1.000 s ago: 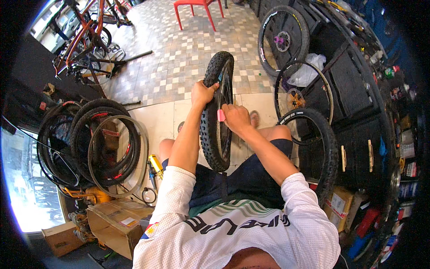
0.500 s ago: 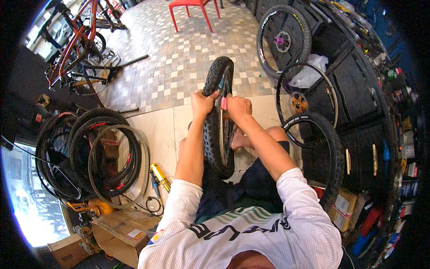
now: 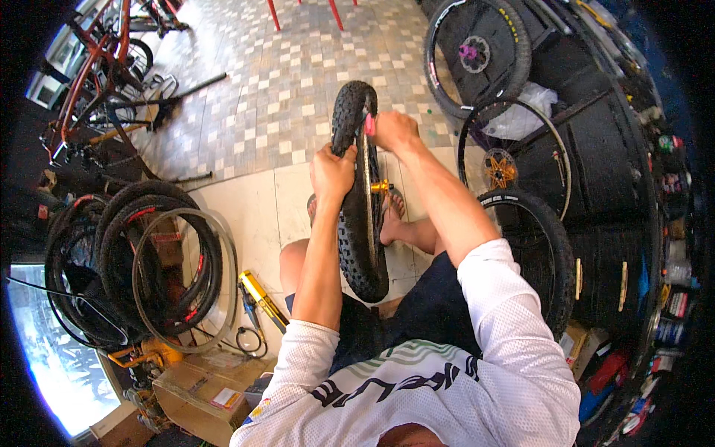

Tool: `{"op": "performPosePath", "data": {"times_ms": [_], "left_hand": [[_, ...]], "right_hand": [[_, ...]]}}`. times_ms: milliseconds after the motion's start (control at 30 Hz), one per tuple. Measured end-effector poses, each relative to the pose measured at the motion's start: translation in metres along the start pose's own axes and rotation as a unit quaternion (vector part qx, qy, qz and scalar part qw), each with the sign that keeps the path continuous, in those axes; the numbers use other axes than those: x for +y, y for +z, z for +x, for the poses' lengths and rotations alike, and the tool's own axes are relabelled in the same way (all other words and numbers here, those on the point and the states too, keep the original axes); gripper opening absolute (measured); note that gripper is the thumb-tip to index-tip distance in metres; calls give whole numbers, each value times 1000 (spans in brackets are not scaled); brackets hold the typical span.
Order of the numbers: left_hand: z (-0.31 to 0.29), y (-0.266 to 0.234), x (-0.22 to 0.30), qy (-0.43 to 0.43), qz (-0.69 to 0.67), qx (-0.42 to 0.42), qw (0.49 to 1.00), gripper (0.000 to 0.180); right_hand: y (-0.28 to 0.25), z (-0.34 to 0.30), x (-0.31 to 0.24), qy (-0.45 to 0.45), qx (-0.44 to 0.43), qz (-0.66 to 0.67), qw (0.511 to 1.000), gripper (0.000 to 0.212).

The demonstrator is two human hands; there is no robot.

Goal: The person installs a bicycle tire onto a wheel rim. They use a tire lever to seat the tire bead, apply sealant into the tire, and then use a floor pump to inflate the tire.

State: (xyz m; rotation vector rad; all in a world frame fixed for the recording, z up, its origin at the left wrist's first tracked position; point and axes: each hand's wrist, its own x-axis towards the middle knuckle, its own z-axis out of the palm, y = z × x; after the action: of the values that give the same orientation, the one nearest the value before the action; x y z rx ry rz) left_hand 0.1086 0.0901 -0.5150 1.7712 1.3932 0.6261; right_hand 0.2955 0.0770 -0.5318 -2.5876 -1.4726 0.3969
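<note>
A bicycle wheel with a black knobby tire (image 3: 359,257) stands upright between my legs, its gold hub (image 3: 381,185) showing on the right side. My left hand (image 3: 332,173) is wrapped round the tire's left side, with the thumb over the tread toward the rim. In my right hand (image 3: 396,132) is a pink tire lever (image 3: 369,124), gripped in a closed fist. The lever's tip meets the wheel where tire and rim join, near the far upper end. Most of the lever is hidden by my fingers.
Several tires and a bare rim (image 3: 138,294) lean at the left, near a yellow box-shaped tool (image 3: 262,299) and a cardboard box (image 3: 197,395). Wheels (image 3: 514,45) and a loose tire (image 3: 562,261) line the dark cabinets at right. Bike frames (image 3: 97,82) stand far left; red chair legs (image 3: 337,15) are ahead.
My right hand has slid the pink lever farther along the rim, away from me. My left hand still grips the tire. The wheel leans slightly differently, and more of its gold hub shows.
</note>
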Motion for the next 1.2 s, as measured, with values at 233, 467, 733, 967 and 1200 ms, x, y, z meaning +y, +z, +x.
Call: {"op": "performPosePath", "data": {"times_ms": [233,467,733,967,1200], "left_hand": [[-1,1,0,6,-59,5,998,28],[-17,5,-14,69,-32,60,995,24],[-49,-33,-27,35,-42,72,996,23],[-149,-73,-5,44,-27,11,999,53],[-39,-79,58,2,233,-1,972,105]], "right_hand": [[-17,39,-10,-17,-65,-48,997,32],[-15,72,-21,-39,-164,-86,982,32],[-5,30,-46,-85,-48,-1,995,26],[-57,-101,-38,-98,37,31,994,19],[-6,-154,-56,-140,49,46,988,23]]}}
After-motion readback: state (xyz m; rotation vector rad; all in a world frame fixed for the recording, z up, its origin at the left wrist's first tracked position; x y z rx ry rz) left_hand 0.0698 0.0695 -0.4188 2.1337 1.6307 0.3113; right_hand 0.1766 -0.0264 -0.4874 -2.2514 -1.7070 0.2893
